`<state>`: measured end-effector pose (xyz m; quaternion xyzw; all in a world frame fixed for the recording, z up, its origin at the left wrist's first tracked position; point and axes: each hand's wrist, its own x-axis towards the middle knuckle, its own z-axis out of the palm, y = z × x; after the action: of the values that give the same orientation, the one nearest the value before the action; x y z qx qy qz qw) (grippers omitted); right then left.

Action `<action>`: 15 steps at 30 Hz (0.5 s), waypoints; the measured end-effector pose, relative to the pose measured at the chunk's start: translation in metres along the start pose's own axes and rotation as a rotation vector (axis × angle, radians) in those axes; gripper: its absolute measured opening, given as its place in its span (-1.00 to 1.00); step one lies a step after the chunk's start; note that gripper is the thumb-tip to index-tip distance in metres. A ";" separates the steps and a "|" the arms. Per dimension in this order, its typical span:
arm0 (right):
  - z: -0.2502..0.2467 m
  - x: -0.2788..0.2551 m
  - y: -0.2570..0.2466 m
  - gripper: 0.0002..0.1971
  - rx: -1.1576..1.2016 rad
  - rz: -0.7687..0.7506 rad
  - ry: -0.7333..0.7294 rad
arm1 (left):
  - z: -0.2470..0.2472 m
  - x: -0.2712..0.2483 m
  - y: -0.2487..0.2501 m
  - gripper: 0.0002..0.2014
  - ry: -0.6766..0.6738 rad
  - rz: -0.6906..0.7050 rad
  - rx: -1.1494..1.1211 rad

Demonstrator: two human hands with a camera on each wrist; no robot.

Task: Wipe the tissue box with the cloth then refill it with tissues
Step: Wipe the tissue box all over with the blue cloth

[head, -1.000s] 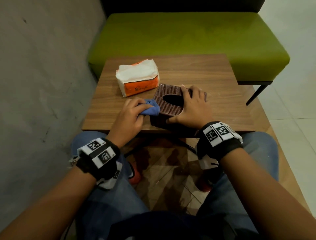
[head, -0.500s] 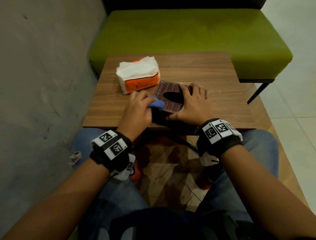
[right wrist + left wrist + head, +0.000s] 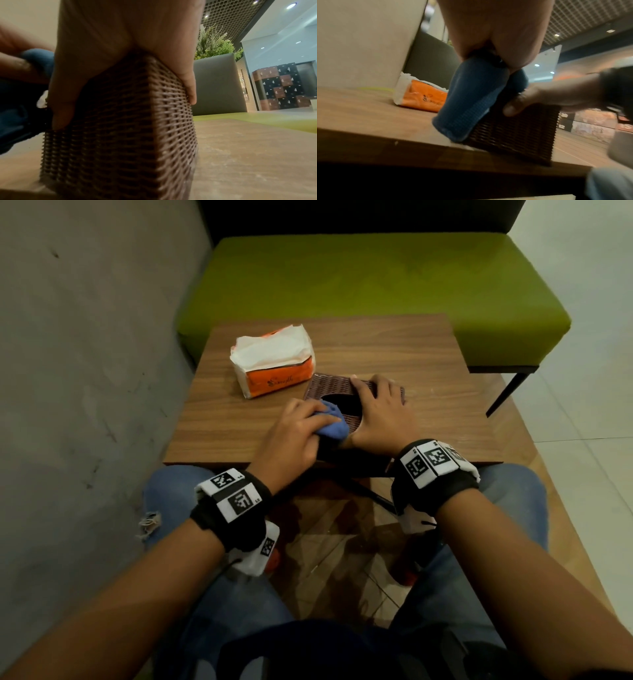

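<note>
A dark brown woven tissue box with an oval slot in its top stands near the front edge of the wooden table. My right hand lies over its top, thumb down the near face and fingers over the far edge, holding it steady. My left hand grips a bunched blue cloth and presses it against the box's near left corner. An opened orange and white tissue pack lies behind, to the left.
A green bench runs along the table's far side, and a grey wall closes the left. My knees in jeans sit under the front edge. Bare tabletop stretches right of the box.
My left hand has carried the cloth from the box's left side round onto its near left corner, closer to my right hand. The right hand has kept its hold on the box.
</note>
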<state>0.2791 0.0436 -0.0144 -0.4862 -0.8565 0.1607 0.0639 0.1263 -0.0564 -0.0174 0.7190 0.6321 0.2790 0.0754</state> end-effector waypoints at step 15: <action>-0.011 0.001 0.009 0.21 -0.026 -0.105 -0.148 | -0.013 -0.004 -0.023 -0.52 -0.046 -0.011 -0.066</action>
<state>0.2889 0.0517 -0.0073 -0.4284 -0.8852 0.1813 0.0024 0.1002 -0.0595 -0.0184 0.7189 0.6246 0.2825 0.1150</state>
